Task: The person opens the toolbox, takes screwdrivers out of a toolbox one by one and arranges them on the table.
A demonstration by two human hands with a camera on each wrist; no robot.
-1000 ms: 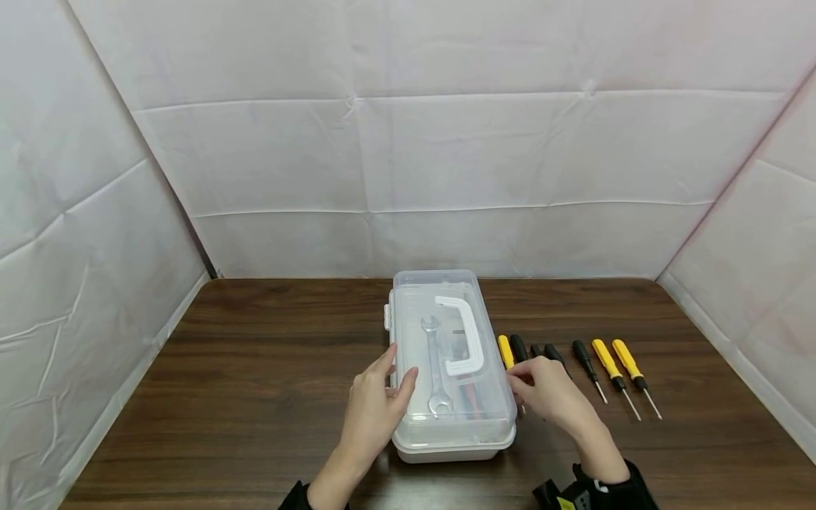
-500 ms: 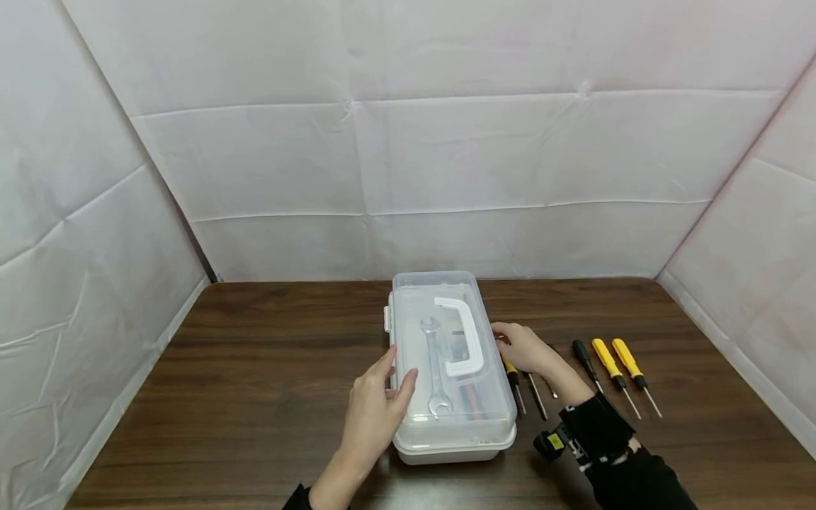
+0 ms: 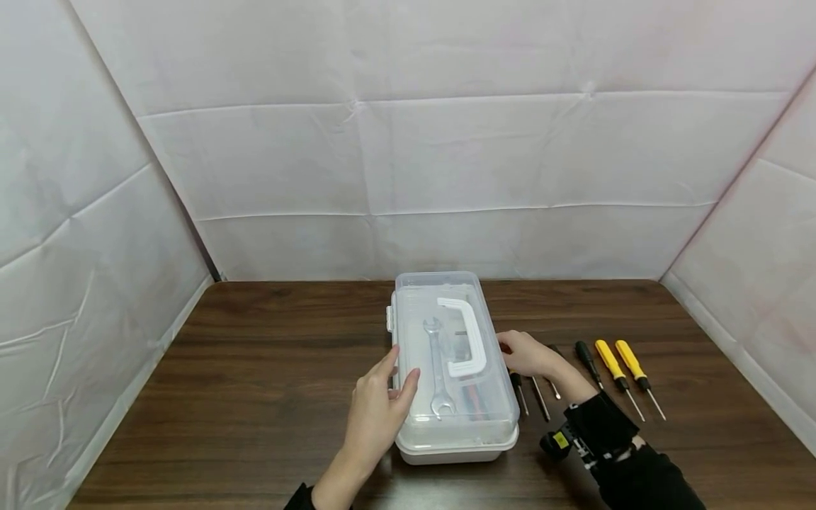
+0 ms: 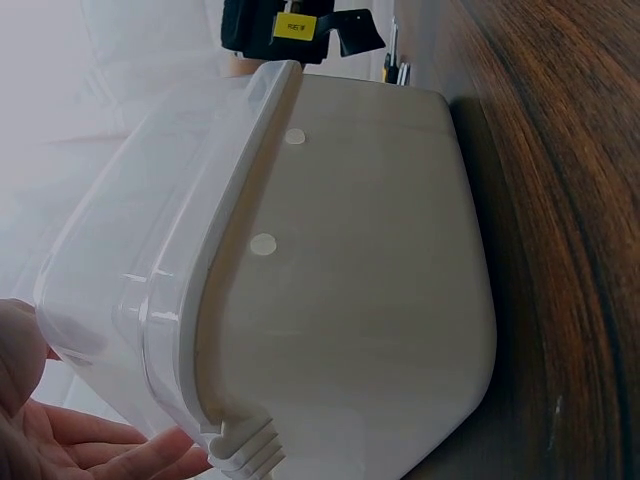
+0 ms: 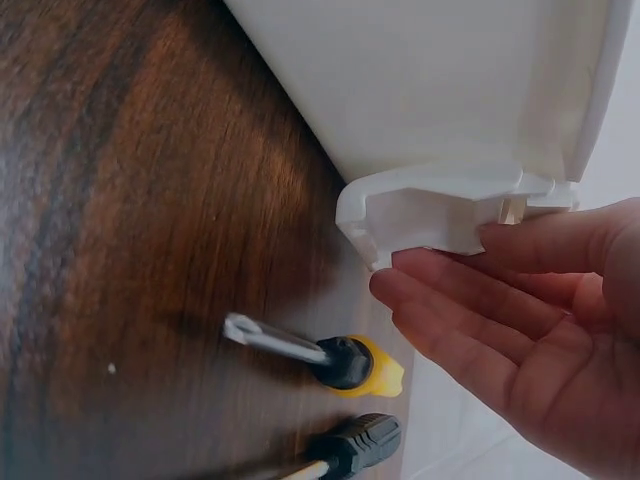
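A white plastic toolbox (image 3: 417, 301) with a clear lid and a white carry handle (image 3: 473, 340) lies lengthwise in front of me. An open-end wrench (image 3: 436, 368) shows through the lid. My left hand (image 3: 376, 407) rests along the box's left side, thumb by the lid and fingers near a latch (image 4: 248, 450) in the left wrist view. At the box's right side, my right hand (image 3: 525, 354) holds a white latch (image 5: 440, 195) between thumb and fingertips. In the right wrist view that latch stands out from the wall, its hollow side showing.
Several screwdrivers lie right of the box, including a black one (image 3: 585, 354) and two yellow ones (image 3: 610, 360). Some are partly hidden under my right hand; a yellow-handled screwdriver (image 5: 375, 368) shows close below it. White sheeting (image 3: 408, 156) surrounds the brown wooden table (image 3: 287, 368).
My right hand has moved forward along the box's right side, from the nearer end to the latch, and then stayed there. The left hand and the box have hardly moved.
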